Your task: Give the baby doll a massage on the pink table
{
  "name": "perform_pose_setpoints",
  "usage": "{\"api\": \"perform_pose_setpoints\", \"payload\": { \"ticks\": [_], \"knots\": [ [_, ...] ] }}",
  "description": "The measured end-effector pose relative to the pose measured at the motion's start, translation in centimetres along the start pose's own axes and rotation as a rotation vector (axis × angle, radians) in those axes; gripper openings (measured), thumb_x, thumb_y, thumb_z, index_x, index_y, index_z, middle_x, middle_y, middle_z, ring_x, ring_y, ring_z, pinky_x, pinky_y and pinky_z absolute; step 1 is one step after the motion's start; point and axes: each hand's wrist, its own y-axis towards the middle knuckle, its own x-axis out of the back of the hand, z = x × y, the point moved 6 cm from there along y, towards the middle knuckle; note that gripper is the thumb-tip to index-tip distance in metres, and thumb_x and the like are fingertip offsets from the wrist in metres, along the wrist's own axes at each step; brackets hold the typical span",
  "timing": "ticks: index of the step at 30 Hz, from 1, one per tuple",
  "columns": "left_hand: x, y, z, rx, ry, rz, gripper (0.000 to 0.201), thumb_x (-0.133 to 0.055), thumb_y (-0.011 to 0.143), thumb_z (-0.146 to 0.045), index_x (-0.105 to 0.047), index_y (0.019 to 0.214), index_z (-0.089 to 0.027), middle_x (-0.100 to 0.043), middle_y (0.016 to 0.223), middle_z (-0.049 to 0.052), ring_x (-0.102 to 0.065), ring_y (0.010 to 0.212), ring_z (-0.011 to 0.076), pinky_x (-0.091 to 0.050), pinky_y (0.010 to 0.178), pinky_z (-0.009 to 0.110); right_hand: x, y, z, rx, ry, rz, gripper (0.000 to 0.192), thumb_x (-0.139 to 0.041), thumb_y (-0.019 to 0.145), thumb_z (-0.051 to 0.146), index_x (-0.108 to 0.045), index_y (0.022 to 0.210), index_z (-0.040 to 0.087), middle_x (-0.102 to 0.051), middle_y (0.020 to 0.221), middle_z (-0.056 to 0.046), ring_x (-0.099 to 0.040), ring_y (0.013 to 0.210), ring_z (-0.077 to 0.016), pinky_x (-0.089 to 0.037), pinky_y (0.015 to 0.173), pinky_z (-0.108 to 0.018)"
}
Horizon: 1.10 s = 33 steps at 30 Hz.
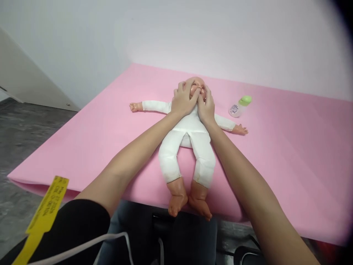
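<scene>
Yellow printed tag (44,213) hangs beside the left forearm. Both hands rest curled on the face of a plastic baby doll in a white cloth suit (190,140): left hand (183,100), right hand (206,106), fingers at its mouth, gripping nothing. Right of the right hand lies a small green-capped bottle (239,106) on the pink table (289,154).
</scene>
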Motion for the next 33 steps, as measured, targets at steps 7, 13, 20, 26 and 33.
{"api": "perform_pose_setpoints", "payload": {
  "ticks": [7, 13, 20, 26, 33],
  "knots": [
    [0.3, -0.4, -0.5, 0.019, 0.026, 0.032, 0.05, -0.043, 0.106, -0.053, -0.041, 0.152, -0.035, -0.034, 0.155, 0.008, -0.02, 0.154, 0.0365, -0.024, 0.122, 0.054, 0.1, -0.2, 0.7, -0.01, -0.019, 0.025, 0.064, -0.04, 0.102, 0.061, -0.036, 0.157, 0.028, -0.046, 0.16, -0.007, -0.042, 0.148, -0.0248, -0.033, 0.123, -0.05],
    [0.8, -0.7, -0.9, 0.013, 0.064, -0.01, 0.051, -0.046, 0.103, -0.055, -0.044, 0.151, -0.036, -0.038, 0.154, 0.009, -0.032, 0.147, 0.0354, -0.032, 0.117, 0.05, 0.2, -0.4, 0.9, -0.036, 0.035, 0.039, 0.064, -0.045, 0.099, 0.063, -0.039, 0.156, 0.033, -0.046, 0.16, -0.005, -0.042, 0.148, -0.0265, -0.031, 0.123, -0.052],
    [1.0, -0.6, -1.1, 0.038, 0.107, -0.007, 0.058, -0.048, 0.103, -0.054, -0.04, 0.154, -0.028, -0.039, 0.154, 0.013, -0.037, 0.143, 0.0356, -0.036, 0.114, 0.049, -0.1, -0.2, 0.6, -0.028, 0.03, 0.02, 0.063, -0.047, 0.099, 0.059, -0.04, 0.155, 0.03, -0.045, 0.16, -0.008, -0.042, 0.147, -0.0264, -0.03, 0.124, -0.052],
    [1.5, -0.7, -1.5, 0.01, 0.145, -0.029, 0.05, -0.047, 0.103, -0.049, -0.045, 0.151, -0.033, -0.042, 0.15, 0.009, -0.044, 0.135, 0.0329, -0.039, 0.112, 0.047, -0.1, -0.1, 0.6, -0.024, 0.043, -0.017, 0.064, -0.049, 0.099, 0.061, -0.042, 0.153, 0.028, -0.049, 0.156, -0.009, -0.044, 0.144, -0.0266, -0.031, 0.123, -0.051],
    [2.2, -0.8, -1.3, -0.014, 0.164, -0.073, 0.046, -0.048, 0.102, -0.047, -0.051, 0.146, -0.036, -0.046, 0.146, 0.007, -0.048, 0.127, 0.0311, -0.043, 0.11, 0.045, -0.4, -0.2, 1.5, -0.031, 0.025, -0.048, 0.061, -0.046, 0.1, 0.058, -0.046, 0.151, 0.025, -0.053, 0.151, -0.011, -0.047, 0.139, -0.0262, -0.033, 0.121, -0.049]
  ]
}}
